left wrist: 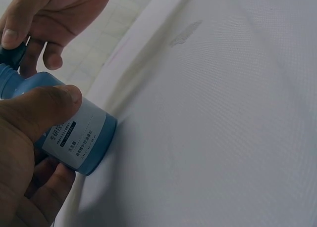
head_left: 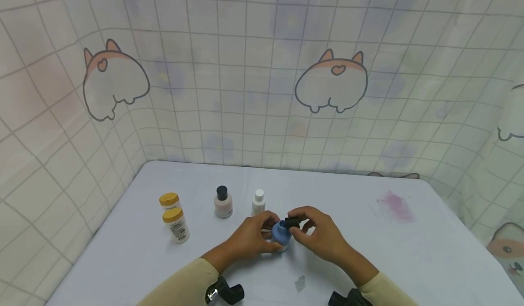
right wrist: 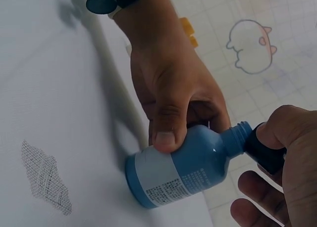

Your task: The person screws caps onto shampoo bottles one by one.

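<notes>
A blue bottle (head_left: 281, 234) with a white label stands on the white table, its threaded neck bare in the right wrist view. My left hand (head_left: 254, 237) grips its body, thumb across the label side. Between the thumb and fingers of my right hand (head_left: 320, 234) is a black cap (right wrist: 267, 150), tilted at the edge of the bottle's mouth. The cap's inside is hidden from view. In the left wrist view the bottle (left wrist: 94, 138) shows printed text on its label, and the right hand (left wrist: 62, 19) holds the cap above the neck.
To the left stand two white bottles with yellow caps, the nearer bottle (head_left: 179, 229) beside the farther yellow cap (head_left: 168, 199). A pale pink bottle (head_left: 223, 206) with a black cap and a small white bottle (head_left: 259, 201) are behind. A pink stain (head_left: 396, 207) marks the table's right.
</notes>
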The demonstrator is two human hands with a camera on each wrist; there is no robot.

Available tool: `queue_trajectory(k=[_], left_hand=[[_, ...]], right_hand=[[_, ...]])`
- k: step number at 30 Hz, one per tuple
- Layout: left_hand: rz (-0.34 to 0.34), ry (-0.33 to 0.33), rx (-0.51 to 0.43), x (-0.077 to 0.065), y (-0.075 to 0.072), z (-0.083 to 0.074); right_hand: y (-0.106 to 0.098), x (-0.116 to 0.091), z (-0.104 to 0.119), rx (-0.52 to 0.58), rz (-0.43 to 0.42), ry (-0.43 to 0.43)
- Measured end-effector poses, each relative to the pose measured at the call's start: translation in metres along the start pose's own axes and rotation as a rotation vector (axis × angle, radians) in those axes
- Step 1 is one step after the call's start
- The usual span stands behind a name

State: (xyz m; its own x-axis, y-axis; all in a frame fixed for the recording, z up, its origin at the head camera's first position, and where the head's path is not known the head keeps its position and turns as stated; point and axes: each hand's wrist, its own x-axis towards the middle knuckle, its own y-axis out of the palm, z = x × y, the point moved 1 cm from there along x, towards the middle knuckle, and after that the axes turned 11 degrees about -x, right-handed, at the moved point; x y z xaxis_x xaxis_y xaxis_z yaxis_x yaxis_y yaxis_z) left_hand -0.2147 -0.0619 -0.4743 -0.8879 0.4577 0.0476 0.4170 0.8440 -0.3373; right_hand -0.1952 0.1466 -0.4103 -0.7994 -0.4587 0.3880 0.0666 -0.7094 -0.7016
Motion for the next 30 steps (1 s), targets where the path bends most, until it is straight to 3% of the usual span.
queue_trajectory(k=[5, 17, 23, 30], left_hand=[[0.002, 0.013, -0.005, 0.001, 0.000, 0.001], [0.001, 0.005, -0.003, 0.000, 0.000, 0.001], [0.005, -0.010, -0.028, -0.002, 0.000, 0.001], [-0.001, 0.019, -0.007, 0.000, 0.000, 0.000]], right_hand=[[-0.006, 0.003, 0.015, 0.026, 0.012, -0.003], [-0.002, 0.008, 0.021, 0.039, 0.026, 0.021], [0.010, 0.009, 0.007, 0.038, 0.021, 0.012], [0.021, 0.008, -0.013, 0.030, 0.051, 0.008]])
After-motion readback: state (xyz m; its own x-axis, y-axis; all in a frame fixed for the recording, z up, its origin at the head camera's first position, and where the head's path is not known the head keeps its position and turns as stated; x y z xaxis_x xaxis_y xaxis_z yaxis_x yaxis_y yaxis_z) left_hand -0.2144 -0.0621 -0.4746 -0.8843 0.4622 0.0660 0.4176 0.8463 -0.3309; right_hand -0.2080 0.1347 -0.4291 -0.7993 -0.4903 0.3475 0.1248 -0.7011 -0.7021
